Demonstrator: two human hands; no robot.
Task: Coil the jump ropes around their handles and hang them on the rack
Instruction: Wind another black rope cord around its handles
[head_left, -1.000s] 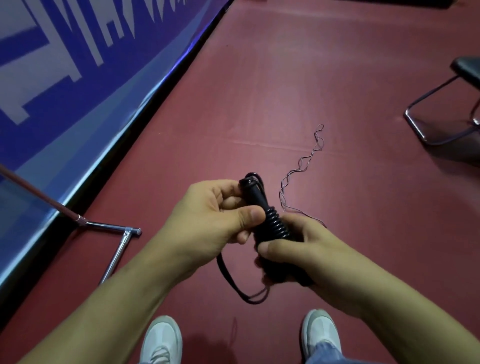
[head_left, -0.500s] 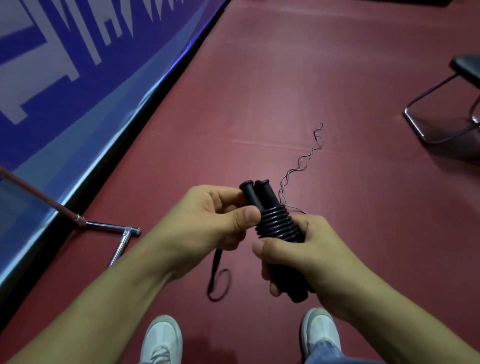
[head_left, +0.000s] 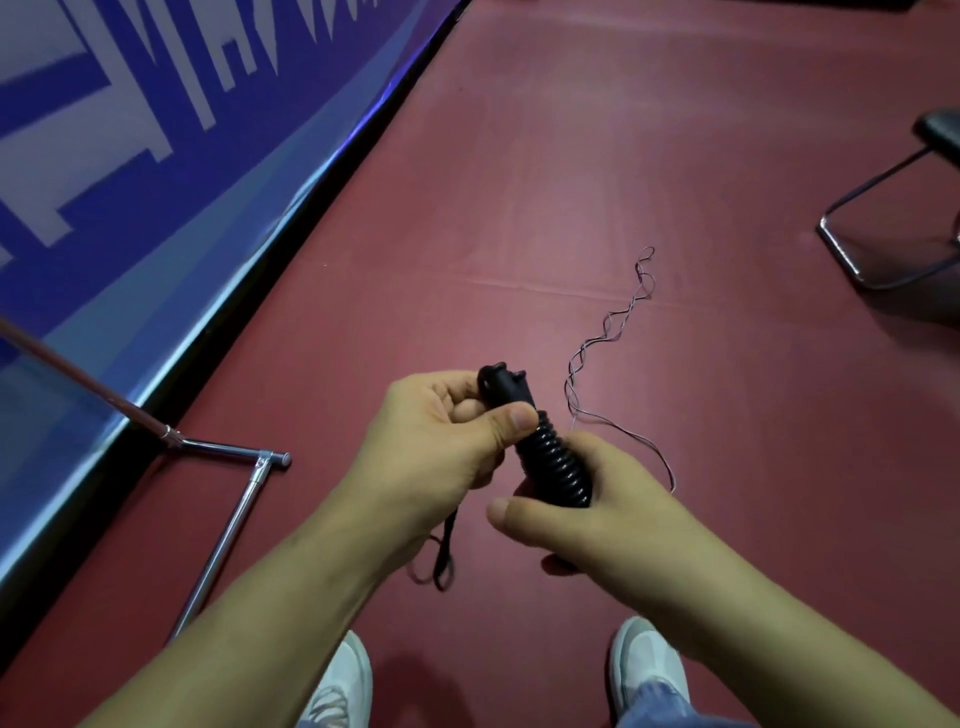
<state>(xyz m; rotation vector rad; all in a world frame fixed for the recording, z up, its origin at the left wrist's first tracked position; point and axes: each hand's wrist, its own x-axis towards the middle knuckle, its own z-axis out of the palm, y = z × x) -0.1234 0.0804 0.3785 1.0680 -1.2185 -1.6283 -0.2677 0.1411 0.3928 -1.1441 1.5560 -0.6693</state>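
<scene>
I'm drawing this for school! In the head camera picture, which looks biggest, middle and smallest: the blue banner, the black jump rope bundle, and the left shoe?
1. Blue banner, by far.
2. Left shoe; partly cut off, and near the camera.
3. Jump rope bundle; partly covered by hands, so nearly alike.

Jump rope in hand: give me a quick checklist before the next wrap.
1. Both handles held together: ok, tops side by side under the left hand.
2. Lower end secured: ok, right hand is closed around it.
3. Coils neat: ok, stacked evenly, no visible gaps.
4. Rope fully wound: not ok, a loose tail hangs below the left hand.
5. Tail free of snags: cannot tell, its upper part is hidden behind the hand.
6. Thin wire on the floor clear of the rope: cannot tell, it disappears behind the right hand.
</scene>
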